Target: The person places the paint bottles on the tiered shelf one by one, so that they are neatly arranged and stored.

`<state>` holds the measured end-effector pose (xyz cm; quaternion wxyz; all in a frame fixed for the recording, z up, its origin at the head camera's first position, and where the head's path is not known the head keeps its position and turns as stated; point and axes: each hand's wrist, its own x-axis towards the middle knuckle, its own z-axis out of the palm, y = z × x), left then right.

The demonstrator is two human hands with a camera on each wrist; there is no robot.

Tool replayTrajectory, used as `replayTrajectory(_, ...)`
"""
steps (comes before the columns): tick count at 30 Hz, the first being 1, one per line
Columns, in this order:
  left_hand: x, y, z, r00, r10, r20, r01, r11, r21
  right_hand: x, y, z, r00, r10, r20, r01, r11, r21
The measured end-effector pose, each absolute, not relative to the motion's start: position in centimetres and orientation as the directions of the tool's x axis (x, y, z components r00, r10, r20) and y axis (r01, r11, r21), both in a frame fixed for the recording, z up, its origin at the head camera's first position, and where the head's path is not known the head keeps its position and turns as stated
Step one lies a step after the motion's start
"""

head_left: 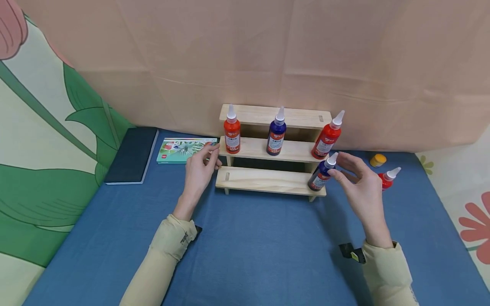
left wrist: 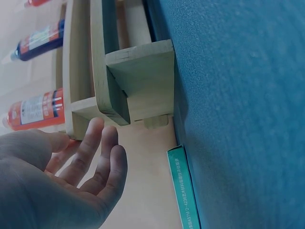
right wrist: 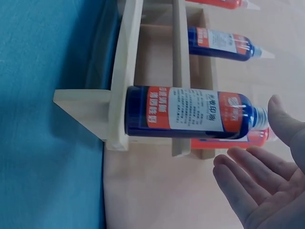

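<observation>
A three-step wooden rack (head_left: 264, 178) stands on the blue cloth. On its lowest step, at the right end, is a dark blue bottle (right wrist: 190, 112) with a white nozzle cap. My right hand (head_left: 360, 187) is beside this bottle, thumb at its neck, the other fingers spread loosely apart from it. My left hand (head_left: 200, 168) is at the rack's left end, its loosely bent fingertips (left wrist: 96, 125) right at the ends of the steps. The middle step holds an orange-red bottle (head_left: 232, 135), another blue bottle (head_left: 276, 137) and a red bottle (head_left: 326, 141).
Right of the rack lie a yellow cap-like piece (head_left: 377, 160) and another red bottle (head_left: 387, 178), partly hidden by my right hand. To the left are a dark notebook (head_left: 131, 155) and a green picture box (head_left: 178, 151). A pinkish-beige cloth (head_left: 268, 51) hangs behind.
</observation>
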<state>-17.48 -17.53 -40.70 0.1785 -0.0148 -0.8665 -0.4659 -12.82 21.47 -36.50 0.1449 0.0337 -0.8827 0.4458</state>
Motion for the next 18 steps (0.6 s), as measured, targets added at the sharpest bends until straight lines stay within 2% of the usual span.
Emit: replayTrajectory(18, -17.4, -17.6, -40.7, -0.939, -0.142, 0.314, 0.181, 0.571, 0.801, -12.4, 23.2, -35.8, -0.946, 0.117, 0.304, -0.170, 0.620, -0.766)
